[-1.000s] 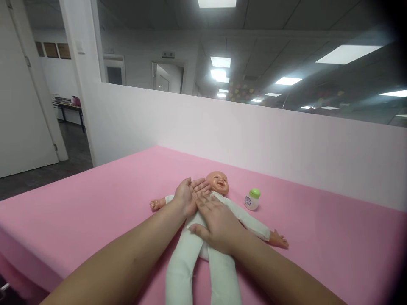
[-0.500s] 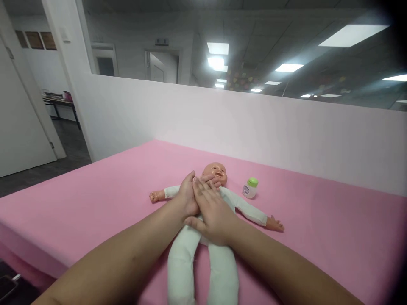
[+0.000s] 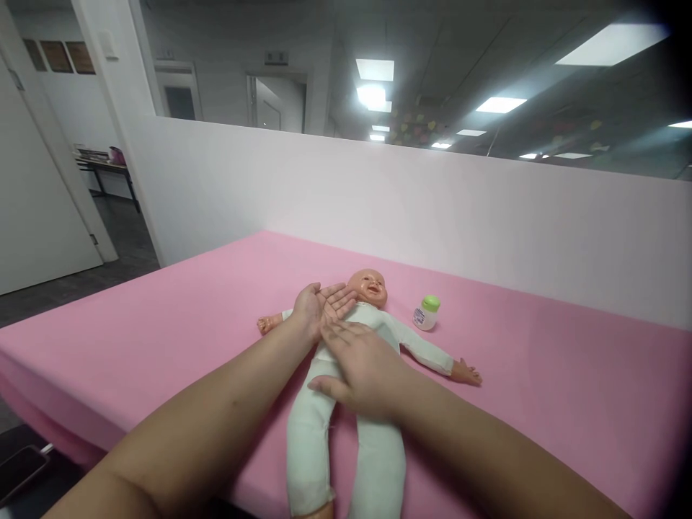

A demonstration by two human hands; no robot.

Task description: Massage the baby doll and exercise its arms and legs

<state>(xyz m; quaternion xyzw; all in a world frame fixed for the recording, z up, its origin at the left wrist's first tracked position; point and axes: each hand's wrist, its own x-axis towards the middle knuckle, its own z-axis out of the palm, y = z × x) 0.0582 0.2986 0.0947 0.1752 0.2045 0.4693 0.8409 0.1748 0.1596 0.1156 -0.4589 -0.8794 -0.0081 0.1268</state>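
Note:
A baby doll (image 3: 378, 317) in a pale mint cloth body lies on its back, its smiling head toward the wall and its arms spread. Above its chest my left hand (image 3: 323, 306) is held palm up with the fingers stretched out. My right hand (image 3: 367, 367), palm down and fingers extended, lies over the doll's middle, its fingertips at the heel of my left palm. Neither hand grips anything. Right of the doll's head stands a small bottle (image 3: 427, 313) with a green cap and a clear body. Part of the doll's torso is hidden beneath my hands.
A pink cover (image 3: 205, 288) spreads over the table under the doll. Behind it runs a white low wall (image 3: 459, 209) with a glass pane above. At the left are an open door (image 3: 43, 180) and a desk (image 3: 108, 166) in the room beyond.
My right hand has slid back along my left palm toward the wrist, uncovering the left fingers and more of the doll's chest. The view has shifted slightly.

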